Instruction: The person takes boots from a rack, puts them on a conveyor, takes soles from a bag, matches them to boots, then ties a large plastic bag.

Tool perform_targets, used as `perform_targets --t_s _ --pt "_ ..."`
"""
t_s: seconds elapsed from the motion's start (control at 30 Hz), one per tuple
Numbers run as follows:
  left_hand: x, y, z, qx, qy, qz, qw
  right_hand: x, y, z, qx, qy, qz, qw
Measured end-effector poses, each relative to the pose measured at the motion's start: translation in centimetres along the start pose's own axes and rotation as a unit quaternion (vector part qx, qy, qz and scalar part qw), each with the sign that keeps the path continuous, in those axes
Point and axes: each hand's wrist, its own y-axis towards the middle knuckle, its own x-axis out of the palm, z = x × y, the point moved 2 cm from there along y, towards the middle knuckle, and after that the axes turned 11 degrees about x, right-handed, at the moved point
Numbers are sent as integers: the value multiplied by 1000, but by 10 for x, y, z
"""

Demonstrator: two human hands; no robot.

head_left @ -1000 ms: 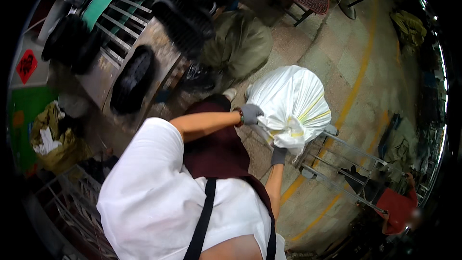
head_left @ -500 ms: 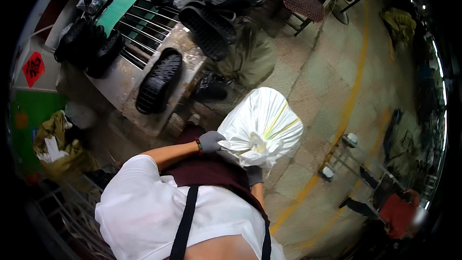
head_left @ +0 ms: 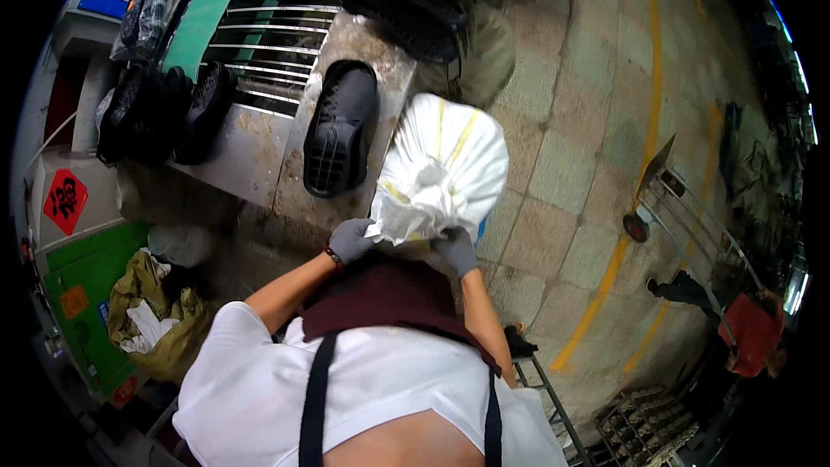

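Observation:
A bulging white woven sack [head_left: 443, 169] with yellow stripes hangs in front of my chest, its gathered neck toward me. My left hand [head_left: 350, 239] in a grey glove grips the sack's lower left edge. My right hand [head_left: 456, 250], also gloved in grey, grips the lower right of the neck. The sack's far end is next to the corner of a worn metal bench [head_left: 259, 151]. A black moulded shoe sole [head_left: 340, 130] lies on that bench just left of the sack.
More black soles [head_left: 160, 112] and a metal grille [head_left: 268, 30] cover the bench to the left. An olive sack [head_left: 160, 316] with white scraps sits low left. A hand trolley [head_left: 687, 207] and a yellow floor line [head_left: 635, 182] are on the tiled floor at right.
The sack, held in both hands, has come from over the open tiled floor on the right to the bench corner. The trolley is now farther right in view.

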Motion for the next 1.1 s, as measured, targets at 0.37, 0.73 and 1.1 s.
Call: perform_targets --t_s 0.37,0.73,1.1 --pt "-32 25 127 330 183 153 913 24 -1 -2 -79 -56 2 995" --pt "-22 -15 80 516 333 -129 778 -56 -66 -47 -103 87 179 975" --pt "-50 55 44 93 46 -57 993 97 -93 -98 -166 -34 310 936"
